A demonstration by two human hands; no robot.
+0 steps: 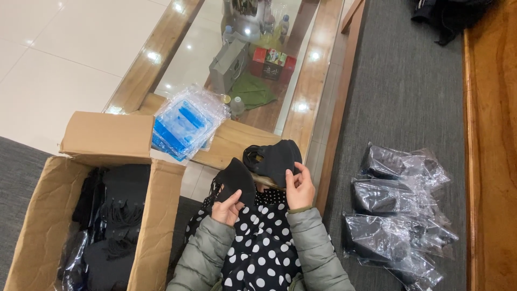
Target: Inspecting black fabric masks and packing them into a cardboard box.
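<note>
The left hand (226, 209) grips a stack of black face masks (235, 181) — the fingers are closed around its lower edge, with the thumb lying on the front. The right hand (299, 188) holds a second bunch of black masks (276, 157), pinched between the thumb and the curled fingers at the right edge of the bunch; black ear loops hang out on its left side. Both bunches are lifted above the person's lap, just beside each other, and the lap is covered with a black cloth with white dots (261, 242). The sleeves are of a grey-green padded jacket (318, 248).

To the left stands an open cardboard box (156, 215) on the grey carpet, its flaps turned up, and inside it lie more black masks (116, 215) with their loops, partly in clear plastic. In front of the hands is a low wooden table with a glass top (237, 137). On its near corner lies a pile of clear plastic bags with blue print (186, 121). Under the glass a lower shelf shows a grey box, a red box, a green cloth and some bottles.

To the right, on the grey carpet, lie three clear bags filled with black masks (396, 207) — one behind the other, touching, well apart from the hands.
</note>
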